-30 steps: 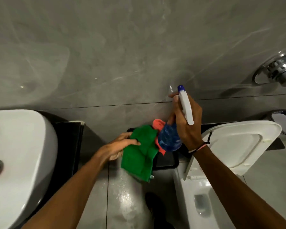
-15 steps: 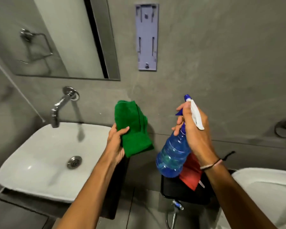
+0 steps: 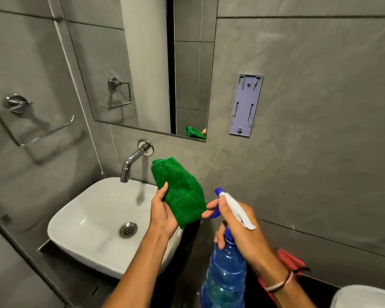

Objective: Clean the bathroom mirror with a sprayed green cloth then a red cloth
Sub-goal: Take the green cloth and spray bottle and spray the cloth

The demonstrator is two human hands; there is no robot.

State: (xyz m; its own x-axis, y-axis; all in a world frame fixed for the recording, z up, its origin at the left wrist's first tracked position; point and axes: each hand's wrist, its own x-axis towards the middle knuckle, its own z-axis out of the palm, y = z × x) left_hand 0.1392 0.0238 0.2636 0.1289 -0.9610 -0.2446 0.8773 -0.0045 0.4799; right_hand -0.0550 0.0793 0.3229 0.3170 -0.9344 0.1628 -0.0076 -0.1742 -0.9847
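Note:
My left hand (image 3: 162, 215) holds a folded green cloth (image 3: 180, 192) upright over the right edge of the white sink (image 3: 87, 221). My right hand (image 3: 242, 230) grips a blue spray bottle (image 3: 223, 276) by its neck, with a finger on the blue trigger. Its white and blue nozzle (image 3: 220, 192) points at the cloth from close by. A red cloth (image 3: 290, 262) lies behind my right wrist, mostly hidden. The mirror (image 3: 142, 63) hangs on the grey wall above the sink and reflects the green cloth at its lower right corner.
A chrome tap (image 3: 133, 161) juts from the wall over the sink. A towel ring (image 3: 20, 116) is fixed on the left wall. A lilac plastic bracket (image 3: 246, 105) is mounted right of the mirror. A white toilet edge (image 3: 362, 296) shows at bottom right.
The view has tilted up from the floor and toilet to the sink and mirror. Both hands have risen, and the nozzle has come closer to the green cloth.

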